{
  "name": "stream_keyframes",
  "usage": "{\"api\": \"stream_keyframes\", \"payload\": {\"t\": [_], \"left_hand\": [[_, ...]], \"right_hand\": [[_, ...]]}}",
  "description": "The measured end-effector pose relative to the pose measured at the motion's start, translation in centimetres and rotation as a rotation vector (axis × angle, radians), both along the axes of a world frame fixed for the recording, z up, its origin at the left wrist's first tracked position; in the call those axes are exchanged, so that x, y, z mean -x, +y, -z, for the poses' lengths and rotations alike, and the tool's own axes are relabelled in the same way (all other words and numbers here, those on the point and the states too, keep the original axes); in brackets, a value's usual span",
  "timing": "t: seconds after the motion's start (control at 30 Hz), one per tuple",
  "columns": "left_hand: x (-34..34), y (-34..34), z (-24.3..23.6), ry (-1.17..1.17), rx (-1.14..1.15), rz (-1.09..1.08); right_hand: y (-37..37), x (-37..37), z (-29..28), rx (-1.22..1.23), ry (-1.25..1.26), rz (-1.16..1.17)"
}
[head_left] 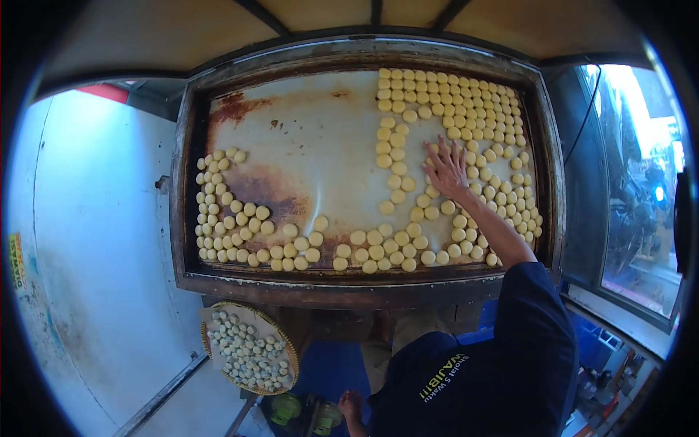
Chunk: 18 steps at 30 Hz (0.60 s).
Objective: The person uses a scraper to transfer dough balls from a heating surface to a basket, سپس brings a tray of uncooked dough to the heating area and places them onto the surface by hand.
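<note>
My right hand (448,172) reaches over a wide metal griddle (291,131) with its fingers spread, palm down, among flat round pale-yellow dough pieces (475,109). Its fingertips rest on or just above a few of them; the palm hides what lies beneath. At the far right the dough pieces stand in tight rows. Nearer and around the hand they lie looser, and more curve along the left side and front edge (218,211). My left hand (350,403) hangs low beside my body, away from the griddle, and its fingers are too small and dark to make out.
A raised dark rim (364,286) frames the griddle. Below its front left stands a round woven basket (294,349) with smaller, whitish balls (247,349) on a liner. Green gas cylinders (285,408) are on the floor. A pale wall is at left, a window (641,182) at right.
</note>
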<state>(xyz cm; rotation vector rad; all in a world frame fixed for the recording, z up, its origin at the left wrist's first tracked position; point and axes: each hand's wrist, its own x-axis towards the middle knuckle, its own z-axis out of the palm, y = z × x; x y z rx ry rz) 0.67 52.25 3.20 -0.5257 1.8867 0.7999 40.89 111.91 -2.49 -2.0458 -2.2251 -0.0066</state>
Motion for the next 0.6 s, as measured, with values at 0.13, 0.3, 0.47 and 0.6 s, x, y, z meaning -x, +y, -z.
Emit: {"api": "stream_keyframes", "payload": {"t": [0.13, 0.3, 0.47, 0.6], "left_hand": [[-1.2, -0.3, 0.3, 0.031, 0.03, -0.012], [-0.9, -2.4, 0.5, 0.006, 0.013, -0.025], [-0.7, -3.8, 1.0, -0.023, -0.042, -0.091], [-2.9, -4.5, 2.2, -0.038, -0.017, -0.16]], "right_hand": [[5.2, 0.9, 0.8, -0.131, 0.109, 0.042], [17.1, 0.9, 3.6, -0.263, -0.091, 0.157], [19.8, 2.4, 4.0, -0.071, -0.011, 0.301], [19.2, 6.6, 2.4, -0.008, -0.064, 0.2]]}}
